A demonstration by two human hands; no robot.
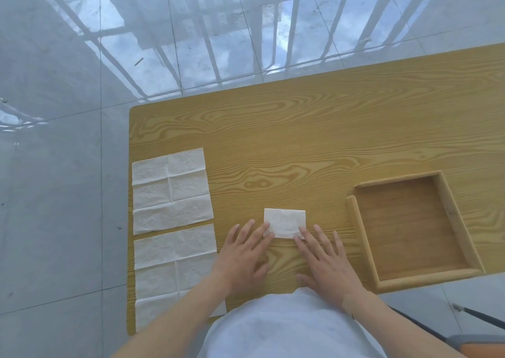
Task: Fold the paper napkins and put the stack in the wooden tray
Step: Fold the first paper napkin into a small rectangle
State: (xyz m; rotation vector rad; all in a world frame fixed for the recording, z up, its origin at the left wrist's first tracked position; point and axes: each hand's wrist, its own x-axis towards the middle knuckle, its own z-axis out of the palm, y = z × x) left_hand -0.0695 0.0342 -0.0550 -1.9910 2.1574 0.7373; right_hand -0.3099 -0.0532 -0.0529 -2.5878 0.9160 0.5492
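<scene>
A small folded white napkin [285,222] lies flat on the wooden table, just left of the wooden tray [363,237], which holds nothing. My left hand [246,253] rests flat with its fingertips on the napkin's near left corner. My right hand [328,264] lies flat too, fingers spread, its fingertips on the near right corner. Two unfolded white napkins lie at the table's left edge, one farther [170,190] and one nearer [175,264], the nearer partly hidden by my left forearm.
The table [300,144] has bare wood behind the napkins and tray. Its left and far edges drop to a glossy tiled floor [68,166]. A chair's dark frame [478,315] shows at the lower right.
</scene>
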